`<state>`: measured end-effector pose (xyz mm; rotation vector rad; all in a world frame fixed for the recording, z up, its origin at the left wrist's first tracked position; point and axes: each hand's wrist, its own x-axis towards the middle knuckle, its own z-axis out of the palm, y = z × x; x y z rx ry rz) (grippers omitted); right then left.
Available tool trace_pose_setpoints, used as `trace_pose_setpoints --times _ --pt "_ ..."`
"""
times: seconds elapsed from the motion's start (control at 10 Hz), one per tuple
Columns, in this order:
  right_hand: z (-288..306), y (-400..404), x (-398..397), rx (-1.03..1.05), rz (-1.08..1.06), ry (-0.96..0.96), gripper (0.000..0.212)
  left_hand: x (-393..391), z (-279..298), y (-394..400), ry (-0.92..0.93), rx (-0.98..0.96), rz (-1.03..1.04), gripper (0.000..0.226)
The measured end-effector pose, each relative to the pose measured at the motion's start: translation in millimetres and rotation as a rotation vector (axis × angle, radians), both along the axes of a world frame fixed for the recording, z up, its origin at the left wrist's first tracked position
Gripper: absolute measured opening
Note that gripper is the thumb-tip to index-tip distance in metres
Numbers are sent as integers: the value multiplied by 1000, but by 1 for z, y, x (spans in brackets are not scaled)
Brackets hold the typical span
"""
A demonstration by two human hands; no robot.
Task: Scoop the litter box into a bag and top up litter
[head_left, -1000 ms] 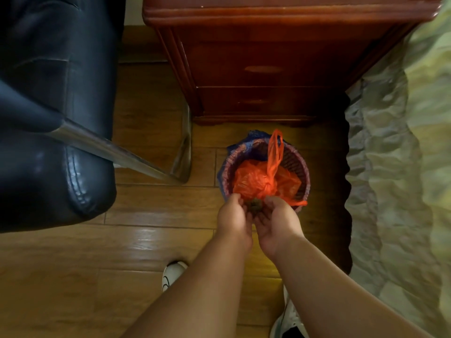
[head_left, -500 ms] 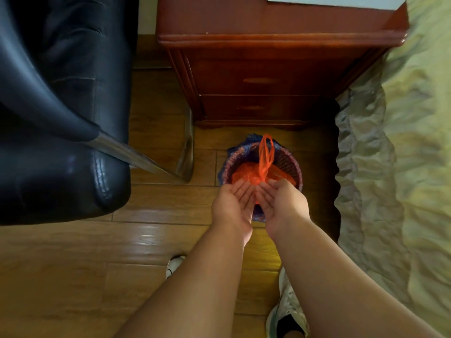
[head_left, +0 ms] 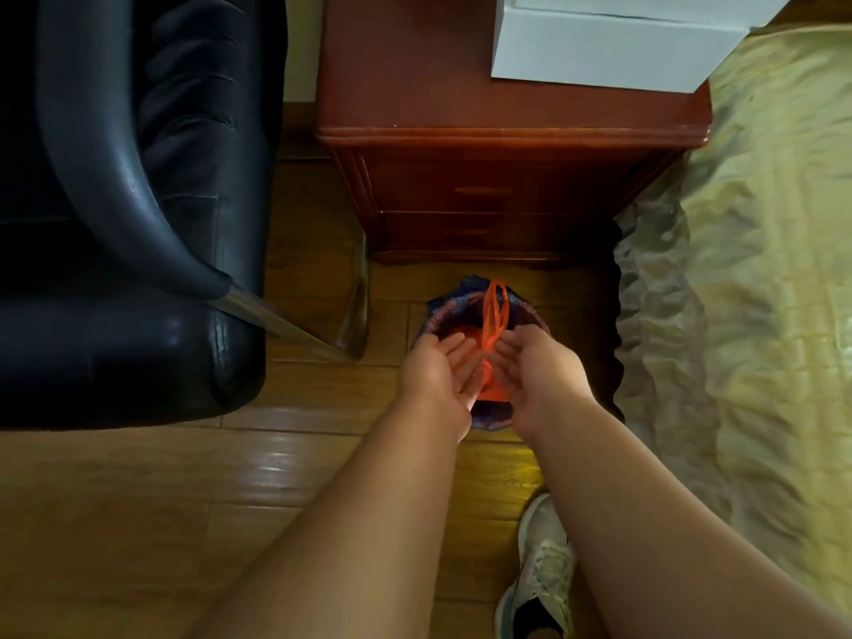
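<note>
Both hands hang over a small bin [head_left: 479, 415] on the wood floor [head_left: 138, 523]. The left hand [head_left: 435, 366] and the right hand [head_left: 537, 368] face each other, palms turned in, fingers straight and loose. Neither grip is closed on anything; both are let go.

An orange bag [head_left: 495, 392] sits inside the bin, between the two hands. Its thin handle loop [head_left: 495, 311] stands up just past the fingertips. The bin is close in front of a red-brown cabinet [head_left: 507, 131], with a black chair [head_left: 115, 223] to the left and a bed cover [head_left: 737, 269] to the right. A white box [head_left: 599, 48] sits on top of the cabinet. A shoe [head_left: 541, 569] is near the bottom edge. No litter box, scoop or fresh litter can be seen here.

What could go wrong? The bag looks soft and floppy. I think its mouth could fold shut, and then anything dropped could miss it and land in the bin or on the floor. If bits are stuck to the palms, they could fall on the wood as the hands pull away. The handle loop is very near the fingers, so a finger might catch it and tug the bag up. The bin looks light and could tip if bumped.
</note>
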<state>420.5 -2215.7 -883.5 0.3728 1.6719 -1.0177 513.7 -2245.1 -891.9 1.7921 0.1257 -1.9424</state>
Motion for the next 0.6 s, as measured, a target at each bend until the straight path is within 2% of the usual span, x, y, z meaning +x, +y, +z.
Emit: trace_pose_setpoints --times 0.1,0.2,0.3,0.4,0.5,0.6 --pt "-8 -1 -6 73 143 117 7 -1 2 -2 -74 46 -1 35" --pt "-9 2 -5 49 290 133 16 0 11 -4 -112 35 -109 35" --pt "-15 2 -1 73 348 98 22 -4 12 -5 -97 34 -184 23" --pt "-15 -3 1 143 334 -45 54 -5 15 -3 -82 45 -261 13" --pt "-15 -1 3 149 371 -81 58 -4 20 -1 -49 20 -287 13" --pt "-17 4 -3 143 371 -35 59 -4 22 0 -46 -23 -266 20"
